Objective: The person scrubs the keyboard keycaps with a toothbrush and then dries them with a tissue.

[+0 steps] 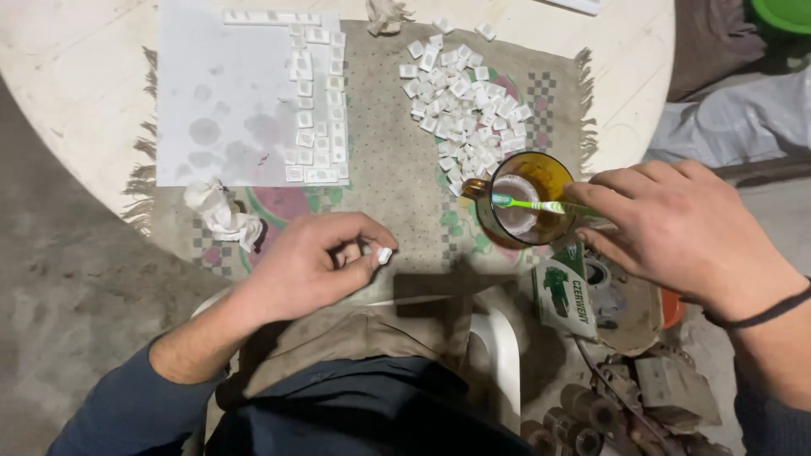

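The left hand (308, 262) pinches a small white key cap (384, 254) between thumb and fingertips, above the patterned mat (397, 186). The right hand (676, 228) is clamped on a green toothbrush (541, 205), whose bristle end sits inside the amber glass mug (524, 198). A heap of loose white key caps (465, 105) lies just behind the mug. Cleaned caps stand in rows on the white sheet (228, 93).

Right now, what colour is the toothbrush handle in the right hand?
Bright green, with a bluish head, seen in the head view: toothbrush in right hand.
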